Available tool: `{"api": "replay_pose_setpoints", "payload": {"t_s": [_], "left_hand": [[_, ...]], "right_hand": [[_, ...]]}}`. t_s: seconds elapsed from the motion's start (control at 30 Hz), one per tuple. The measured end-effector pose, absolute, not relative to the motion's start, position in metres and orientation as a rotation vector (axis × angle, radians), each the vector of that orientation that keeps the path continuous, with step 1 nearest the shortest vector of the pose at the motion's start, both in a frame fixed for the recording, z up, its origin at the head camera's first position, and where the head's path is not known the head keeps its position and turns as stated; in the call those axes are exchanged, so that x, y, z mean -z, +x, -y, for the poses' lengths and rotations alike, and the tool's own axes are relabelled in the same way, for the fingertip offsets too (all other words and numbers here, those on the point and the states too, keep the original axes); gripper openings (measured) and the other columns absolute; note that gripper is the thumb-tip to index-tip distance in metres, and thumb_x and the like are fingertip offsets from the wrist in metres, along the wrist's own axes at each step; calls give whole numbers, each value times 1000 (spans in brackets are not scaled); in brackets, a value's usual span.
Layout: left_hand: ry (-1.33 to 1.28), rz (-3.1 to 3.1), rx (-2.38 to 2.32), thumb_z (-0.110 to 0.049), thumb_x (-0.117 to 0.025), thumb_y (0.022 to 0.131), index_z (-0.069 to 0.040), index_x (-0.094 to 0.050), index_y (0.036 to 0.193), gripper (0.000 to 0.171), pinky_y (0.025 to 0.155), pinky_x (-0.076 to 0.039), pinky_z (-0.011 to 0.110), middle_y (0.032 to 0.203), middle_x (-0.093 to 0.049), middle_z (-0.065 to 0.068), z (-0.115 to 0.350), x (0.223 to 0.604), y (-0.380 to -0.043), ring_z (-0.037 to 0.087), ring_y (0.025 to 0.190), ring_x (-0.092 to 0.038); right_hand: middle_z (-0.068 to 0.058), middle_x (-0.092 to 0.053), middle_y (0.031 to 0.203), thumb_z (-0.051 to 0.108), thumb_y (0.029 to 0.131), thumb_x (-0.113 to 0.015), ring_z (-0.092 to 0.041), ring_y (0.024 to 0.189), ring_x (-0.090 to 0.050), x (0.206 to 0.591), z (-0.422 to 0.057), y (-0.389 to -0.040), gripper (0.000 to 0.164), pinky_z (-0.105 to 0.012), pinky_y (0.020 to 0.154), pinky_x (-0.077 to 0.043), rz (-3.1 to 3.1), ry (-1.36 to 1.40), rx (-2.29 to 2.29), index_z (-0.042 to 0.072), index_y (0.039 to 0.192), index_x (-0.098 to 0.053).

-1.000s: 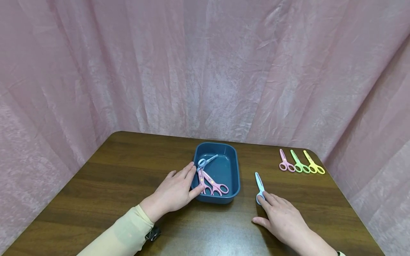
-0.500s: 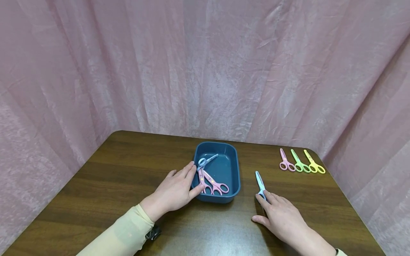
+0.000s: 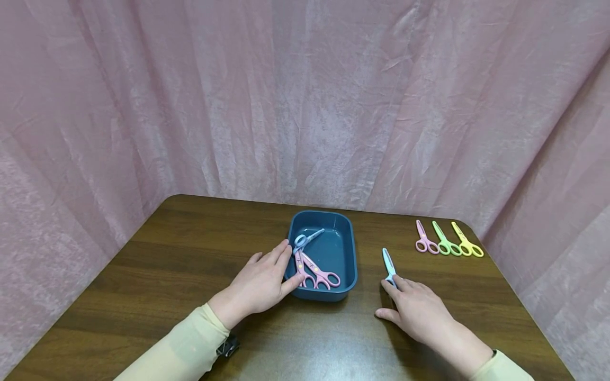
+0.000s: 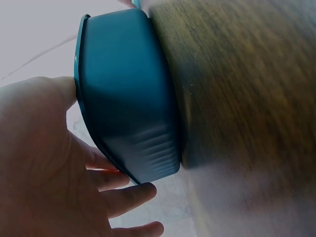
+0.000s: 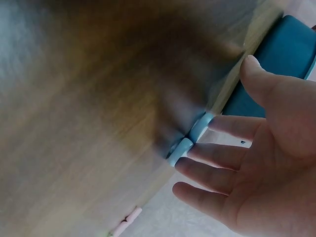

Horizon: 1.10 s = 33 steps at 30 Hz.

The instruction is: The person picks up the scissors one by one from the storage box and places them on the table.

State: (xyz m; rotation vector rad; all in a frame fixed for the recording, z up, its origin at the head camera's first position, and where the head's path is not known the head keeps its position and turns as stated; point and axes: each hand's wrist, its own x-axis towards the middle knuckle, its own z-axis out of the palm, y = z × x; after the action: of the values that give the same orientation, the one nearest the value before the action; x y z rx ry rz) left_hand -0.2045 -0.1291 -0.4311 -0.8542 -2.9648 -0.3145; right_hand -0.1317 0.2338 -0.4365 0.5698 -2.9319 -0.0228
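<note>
My left hand [image 3: 259,283] rests with outstretched fingers on the left rim of a dark blue rectangular bin [image 3: 351,248]. In the left wrist view its thumb and fingertips lie along the edge of that bin [image 4: 123,74]. Inside lie light blue scissors [image 3: 311,239] and pink scissors [image 3: 323,276], at the left and near side. To the right of the bin, my right hand [image 3: 419,308] touches another pair of light blue scissors [image 3: 388,262] lying on the table. Its straight fingertips meet their handle loops [image 5: 180,151] and partly cover them; the thumb is spread away.
Pink scissors [image 3: 425,238], green scissors [image 3: 445,241] and yellow scissors [image 3: 466,241] lie in a row at the table's far right corner, blades pointing away. The brown wooden table [image 3: 200,238] ends at a pink curtain [image 3: 305,106] behind it.
My right hand has slid the light blue scissors a little away from me across the table, its fingers covering more of the loops. My left hand and the bin have stayed put.
</note>
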Motion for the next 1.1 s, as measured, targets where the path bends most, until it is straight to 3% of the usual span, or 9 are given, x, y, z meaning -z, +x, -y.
{"api": "replay_pose_setpoints", "payload": {"t_s": [0.63,1.1], "left_hand": [[-849,2970,322,-69,-45,112,1,-39,169,91,124,-35,67,178,-32,19,129,431,-204,34,160,-40],[-845,2972,333,-68,-47,112,1,-39,169,90,124,-34,68,178,-32,19,128,430,-204,34,161,-40]], "right_hand": [[-24,-74,129,48,98,-82,-46,105,-75,433,-246,-174,61,-62,98,-55,2943,572,22,1,136,-73],[-26,-74,128,45,99,-82,-47,111,-75,434,-251,-200,60,-64,98,-55,2949,533,24,-2,135,-72]]}}
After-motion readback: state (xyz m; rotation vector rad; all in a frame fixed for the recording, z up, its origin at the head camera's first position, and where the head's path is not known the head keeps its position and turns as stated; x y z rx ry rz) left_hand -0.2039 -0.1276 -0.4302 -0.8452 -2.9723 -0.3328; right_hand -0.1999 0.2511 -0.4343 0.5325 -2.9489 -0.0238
